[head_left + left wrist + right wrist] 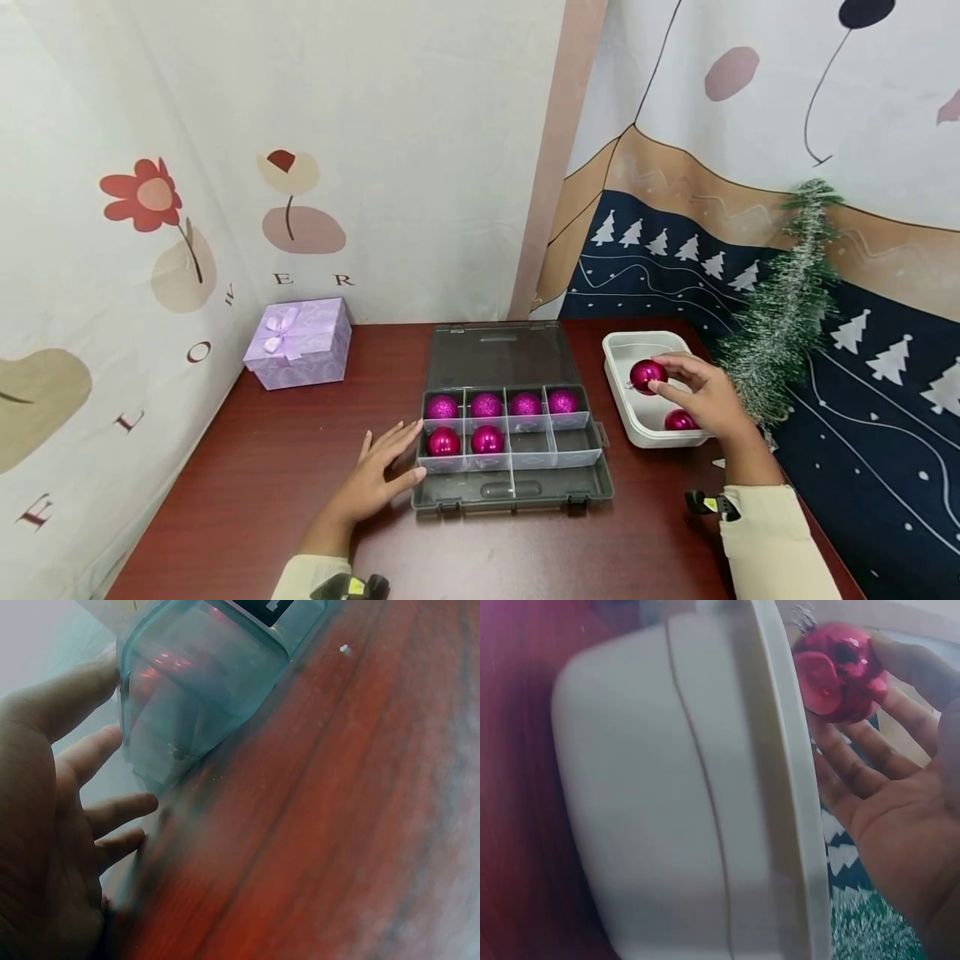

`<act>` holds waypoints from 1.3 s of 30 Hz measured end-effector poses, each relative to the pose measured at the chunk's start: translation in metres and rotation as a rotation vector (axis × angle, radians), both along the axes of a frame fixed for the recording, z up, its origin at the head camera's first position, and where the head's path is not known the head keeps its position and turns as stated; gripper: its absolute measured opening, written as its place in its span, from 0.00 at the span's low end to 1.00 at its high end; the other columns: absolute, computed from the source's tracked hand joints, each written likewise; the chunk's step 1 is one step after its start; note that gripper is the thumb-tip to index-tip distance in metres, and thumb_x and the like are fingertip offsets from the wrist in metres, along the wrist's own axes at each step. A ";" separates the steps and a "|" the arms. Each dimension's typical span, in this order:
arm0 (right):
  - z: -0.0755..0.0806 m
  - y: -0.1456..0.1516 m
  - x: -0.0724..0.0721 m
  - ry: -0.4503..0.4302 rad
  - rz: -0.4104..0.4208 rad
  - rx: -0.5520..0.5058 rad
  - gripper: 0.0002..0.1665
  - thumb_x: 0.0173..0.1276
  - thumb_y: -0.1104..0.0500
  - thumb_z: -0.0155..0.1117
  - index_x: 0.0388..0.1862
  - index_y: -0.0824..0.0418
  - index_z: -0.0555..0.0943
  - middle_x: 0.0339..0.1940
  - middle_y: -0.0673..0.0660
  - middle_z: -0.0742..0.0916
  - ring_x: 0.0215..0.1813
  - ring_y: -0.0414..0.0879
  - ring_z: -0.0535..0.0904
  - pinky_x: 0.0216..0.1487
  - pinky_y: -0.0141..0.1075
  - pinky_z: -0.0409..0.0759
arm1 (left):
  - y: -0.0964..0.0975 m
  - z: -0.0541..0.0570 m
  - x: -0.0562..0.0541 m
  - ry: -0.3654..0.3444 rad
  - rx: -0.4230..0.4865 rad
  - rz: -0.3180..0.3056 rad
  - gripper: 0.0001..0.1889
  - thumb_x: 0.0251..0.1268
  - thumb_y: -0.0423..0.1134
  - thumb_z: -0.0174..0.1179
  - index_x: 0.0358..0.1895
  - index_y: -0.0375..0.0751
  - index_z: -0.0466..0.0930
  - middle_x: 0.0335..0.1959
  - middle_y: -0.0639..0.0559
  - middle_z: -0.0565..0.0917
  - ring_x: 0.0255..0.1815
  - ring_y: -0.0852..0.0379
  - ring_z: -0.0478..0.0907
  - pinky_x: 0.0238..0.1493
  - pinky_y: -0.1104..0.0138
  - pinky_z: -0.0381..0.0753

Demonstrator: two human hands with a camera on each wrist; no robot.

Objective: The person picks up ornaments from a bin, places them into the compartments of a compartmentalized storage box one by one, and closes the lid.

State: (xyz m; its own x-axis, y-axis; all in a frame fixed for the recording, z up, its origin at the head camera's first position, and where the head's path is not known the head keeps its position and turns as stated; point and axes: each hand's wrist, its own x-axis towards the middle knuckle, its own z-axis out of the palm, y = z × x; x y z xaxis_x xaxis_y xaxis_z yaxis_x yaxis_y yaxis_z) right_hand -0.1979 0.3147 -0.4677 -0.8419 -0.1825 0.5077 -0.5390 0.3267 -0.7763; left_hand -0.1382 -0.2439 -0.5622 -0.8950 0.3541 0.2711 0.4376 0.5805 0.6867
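Pinching a glossy magenta Christmas bauble (647, 377), the right hand (701, 400) is the nearer one, over the white plastic tub (637, 421) at the right of the head view. The bauble lies just left of that palm, with the grey divided organiser box (531, 446) farther left, at lower centre. Being round, it shows no long axis, though its silvery cap points left. Its surface is mirror-smooth with bright reflections. The left hand (382, 475), fingers spread, is at the box's left edge.

Bright head view, soft glare on table (480, 554), hazier, dimmer wrist views
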 end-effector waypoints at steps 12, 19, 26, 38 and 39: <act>-0.011 -0.030 -0.002 0.077 0.065 -0.165 0.24 0.60 0.88 0.68 0.57 0.83 0.83 0.52 0.48 0.90 0.51 0.35 0.87 0.61 0.22 0.84 | -0.001 -0.002 0.002 0.014 -0.001 -0.005 0.38 0.71 0.48 0.70 0.83 0.46 0.71 0.81 0.36 0.74 0.83 0.21 0.64 0.76 0.15 0.34; -0.015 -0.047 0.003 0.114 0.066 -0.179 0.25 0.59 0.88 0.69 0.57 0.82 0.83 0.54 0.50 0.90 0.53 0.35 0.88 0.63 0.22 0.83 | -0.001 -0.001 0.000 0.007 -0.017 0.005 0.39 0.71 0.48 0.70 0.83 0.45 0.71 0.81 0.36 0.74 0.84 0.22 0.64 0.76 0.16 0.34; -0.016 -0.061 0.008 0.103 0.031 -0.132 0.26 0.60 0.85 0.72 0.59 0.77 0.85 0.55 0.56 0.90 0.54 0.34 0.88 0.63 0.22 0.84 | -0.001 0.000 0.000 0.002 -0.014 0.002 0.38 0.71 0.48 0.70 0.83 0.45 0.71 0.82 0.38 0.74 0.84 0.23 0.64 0.77 0.16 0.34; -0.020 -0.083 0.016 0.060 0.112 -0.070 0.26 0.65 0.80 0.72 0.63 0.72 0.85 0.58 0.74 0.87 0.60 0.33 0.85 0.68 0.23 0.81 | 0.000 -0.001 0.001 0.000 -0.021 0.004 0.39 0.71 0.49 0.69 0.83 0.46 0.71 0.82 0.38 0.74 0.84 0.23 0.64 0.77 0.16 0.34; -0.020 -0.085 0.017 0.060 0.116 -0.061 0.26 0.65 0.80 0.73 0.63 0.71 0.86 0.58 0.74 0.87 0.60 0.33 0.85 0.67 0.23 0.82 | 0.000 0.000 0.001 -0.001 -0.017 0.004 0.39 0.71 0.48 0.70 0.83 0.46 0.71 0.82 0.38 0.74 0.84 0.23 0.64 0.77 0.16 0.34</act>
